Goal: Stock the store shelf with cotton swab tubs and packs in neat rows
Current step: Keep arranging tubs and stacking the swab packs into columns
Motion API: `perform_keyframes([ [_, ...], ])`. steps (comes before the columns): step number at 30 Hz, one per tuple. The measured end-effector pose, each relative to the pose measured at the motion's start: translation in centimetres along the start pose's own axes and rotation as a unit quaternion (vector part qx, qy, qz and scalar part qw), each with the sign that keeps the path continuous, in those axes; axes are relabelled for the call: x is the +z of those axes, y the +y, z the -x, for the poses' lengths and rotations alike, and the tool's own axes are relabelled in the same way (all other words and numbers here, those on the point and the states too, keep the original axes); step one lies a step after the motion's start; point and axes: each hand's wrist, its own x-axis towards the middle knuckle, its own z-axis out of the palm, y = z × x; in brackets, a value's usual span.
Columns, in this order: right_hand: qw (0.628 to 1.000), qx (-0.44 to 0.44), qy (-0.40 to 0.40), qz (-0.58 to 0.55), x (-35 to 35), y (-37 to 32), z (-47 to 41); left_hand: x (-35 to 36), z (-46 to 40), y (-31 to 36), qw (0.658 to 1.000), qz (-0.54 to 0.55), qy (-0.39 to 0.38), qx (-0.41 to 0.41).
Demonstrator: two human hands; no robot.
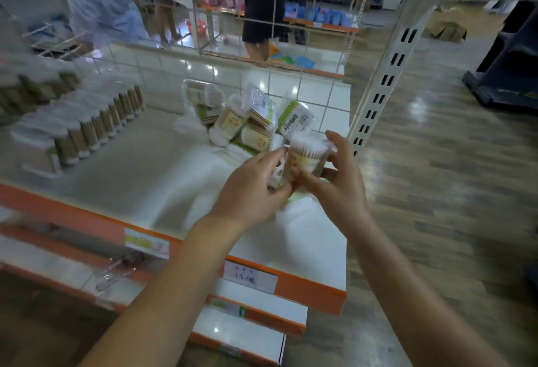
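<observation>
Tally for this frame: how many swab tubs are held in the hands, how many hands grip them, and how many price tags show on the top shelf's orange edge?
Swab tub in hands: 1
Hands gripping it, left hand, right hand: 2
Price tags on shelf edge: 2
Total: 5

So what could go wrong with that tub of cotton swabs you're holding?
Both hands, left hand and right hand, hold the tub over the shelf near its right end, so a slip might drop it to the floor. The loose pile of packs just behind leans unevenly; bumping it could topple some. Setting the tub down crooked could spoil the neat row of tubs on the left.
</observation>
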Motion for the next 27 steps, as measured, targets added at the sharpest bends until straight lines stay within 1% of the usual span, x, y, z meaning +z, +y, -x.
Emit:
perform_keyframes([
  [5, 0.999, -0.03, 0.005, 0.012, 3.7, -1.3, -0.1, -3.9, 0.6, -2.9, 0.994, -0.113, -0.01, 0.004],
  [8, 0.998, -0.05, 0.018, 0.037, 6.5, -2.3, -0.2, -7.0, 1.0, -4.7, 0.989, -0.149, -0.023, -0.005],
  [11, 0.996, -0.065, 0.04, 0.039, 9.9, -3.1, 0.0, -10.2, 1.4, -7.1, 0.982, -0.18, -0.055, -0.003],
  [13, 0.995, -0.071, 0.059, 0.036, 12.5, -3.6, 0.4, -12.7, 1.9, -8.9, 0.978, -0.199, -0.06, -0.006],
  [17, 0.995, -0.06, 0.078, 0.013, 17.9, -4.3, 1.5, -17.3, 3.9, -12.5, 0.974, -0.212, -0.071, -0.017],
  [20, 0.995, -0.058, 0.08, -0.014, 21.5, -4.9, 2.4, -20.6, 5.4, -14.9, 0.975, -0.212, -0.061, -0.022],
  [27, 0.997, -0.06, 0.045, -0.02, 28.2, -7.2, 3.8, -25.9, 7.5, -18.4, 0.976, -0.204, -0.055, -0.045],
])
